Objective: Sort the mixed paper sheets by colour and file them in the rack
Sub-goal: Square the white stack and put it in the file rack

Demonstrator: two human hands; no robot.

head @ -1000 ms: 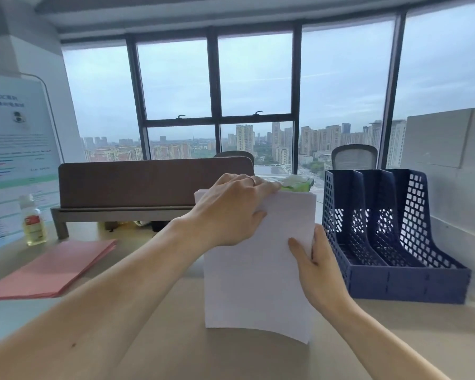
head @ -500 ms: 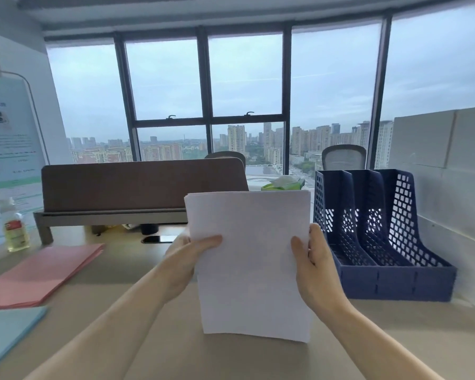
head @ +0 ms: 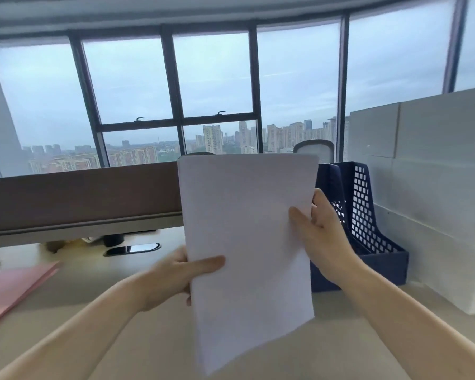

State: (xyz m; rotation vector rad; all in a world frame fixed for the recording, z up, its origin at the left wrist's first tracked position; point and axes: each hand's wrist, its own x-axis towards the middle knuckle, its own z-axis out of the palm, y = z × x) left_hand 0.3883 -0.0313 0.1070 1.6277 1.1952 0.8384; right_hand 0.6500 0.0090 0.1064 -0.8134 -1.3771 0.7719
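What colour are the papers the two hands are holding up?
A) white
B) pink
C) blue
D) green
A: the sheets gripped by the left hand and the right hand are white, while the pink pile lies flat, off to the left, and no hand touches it.

Our bare forearms reach forward from the lower corners and converge. Our left hand [head: 173, 275] pinches the lower left edge of the white paper stack [head: 247, 229], thumb across the front and fingers behind. Our right hand [head: 322, 242] grips the right edge higher up, thumb in front, fingers curled behind.
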